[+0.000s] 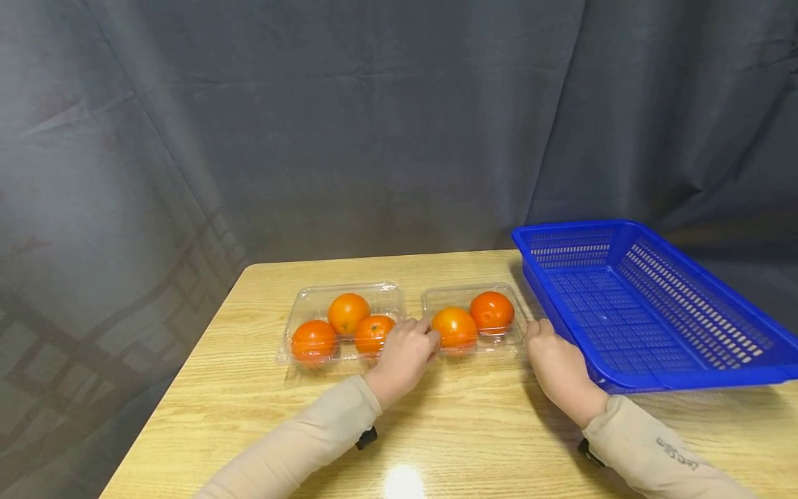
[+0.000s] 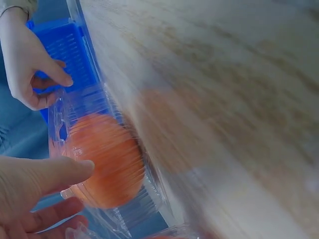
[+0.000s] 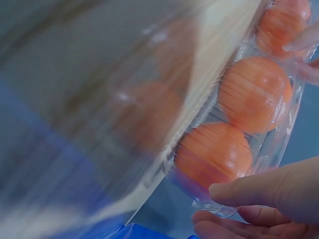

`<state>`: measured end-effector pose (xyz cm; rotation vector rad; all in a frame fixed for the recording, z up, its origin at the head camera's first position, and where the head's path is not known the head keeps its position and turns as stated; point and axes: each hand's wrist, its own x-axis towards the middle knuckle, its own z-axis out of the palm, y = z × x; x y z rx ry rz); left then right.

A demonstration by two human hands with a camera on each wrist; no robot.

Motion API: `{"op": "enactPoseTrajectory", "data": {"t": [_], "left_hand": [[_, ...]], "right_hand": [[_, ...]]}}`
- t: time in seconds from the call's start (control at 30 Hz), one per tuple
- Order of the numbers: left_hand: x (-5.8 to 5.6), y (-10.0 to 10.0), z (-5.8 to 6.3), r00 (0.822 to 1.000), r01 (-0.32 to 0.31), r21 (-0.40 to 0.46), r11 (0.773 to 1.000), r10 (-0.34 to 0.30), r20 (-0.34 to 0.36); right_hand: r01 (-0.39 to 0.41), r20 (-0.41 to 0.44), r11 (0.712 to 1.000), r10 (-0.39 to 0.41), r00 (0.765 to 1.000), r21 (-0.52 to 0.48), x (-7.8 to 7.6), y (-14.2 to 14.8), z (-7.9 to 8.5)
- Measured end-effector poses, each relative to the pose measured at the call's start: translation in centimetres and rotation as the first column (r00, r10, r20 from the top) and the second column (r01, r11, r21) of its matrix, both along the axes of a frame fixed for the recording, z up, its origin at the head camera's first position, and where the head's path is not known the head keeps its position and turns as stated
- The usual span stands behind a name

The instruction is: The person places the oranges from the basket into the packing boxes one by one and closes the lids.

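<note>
Two clear plastic containers lie side by side on the table. Two orange fruits, one (image 1: pixel 454 327) in front of the other (image 1: pixel 492 312), sit in the right container (image 1: pixel 436 294). At its left end my left hand (image 1: pixel 405 353) holds the edge, thumb on one side and fingers on the other. My right hand (image 1: pixel 557 367) pinches the opposite end near a corner, as the right wrist view shows with its thumb (image 3: pixel 269 186). Three more orange fruits, among them one (image 1: pixel 314 341) at the front left, lie in the left container (image 1: pixel 305 301), partly behind my left hand.
A large blue slotted basket (image 1: pixel 567 326) stands on the right of the wooden table (image 1: pixel 262 402), close beside my right hand. Dark grey cloth (image 1: pixel 374 138) hangs behind the table and down its left side.
</note>
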<state>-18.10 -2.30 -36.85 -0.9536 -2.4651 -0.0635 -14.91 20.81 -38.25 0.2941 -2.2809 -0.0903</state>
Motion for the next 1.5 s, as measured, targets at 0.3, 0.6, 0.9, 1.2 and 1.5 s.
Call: {"op": "enactPoseTrajectory", "data": {"t": [0.3, 0.6, 0.9, 1.2, 1.5], "left_hand": [[-0.03, 0.15, -0.40, 0.997, 0.003, 0.007, 1.000, -0.002, -0.082], [-0.03, 0.17, -0.44, 0.992, -0.001, -0.013, 1.000, -0.001, -0.128], [-0.02, 0.35, -0.20, 0.983, -0.016, -0.059, 0.998, 0.005, -0.184], [0.02, 0.50, -0.32, 0.982, -0.014, -0.094, 0.996, -0.004, -0.189], [0.10, 0.60, -0.42, 0.971, -0.022, -0.113, 0.993, -0.006, -0.241]], "right_hand": [[0.004, 0.007, 1.000, -0.004, 1.000, -0.009, -0.10, 0.13, -0.33], [0.022, 0.053, 1.000, -0.021, 0.998, -0.021, -0.21, 0.03, -0.47], [0.005, 0.047, 1.000, -0.005, 0.999, -0.007, -0.33, -0.03, -0.16], [0.011, 0.086, 1.000, -0.010, 0.996, -0.014, -0.33, -0.01, -0.03], [0.025, 0.140, 0.999, -0.021, 0.990, -0.023, -0.15, -0.04, 0.22]]}}
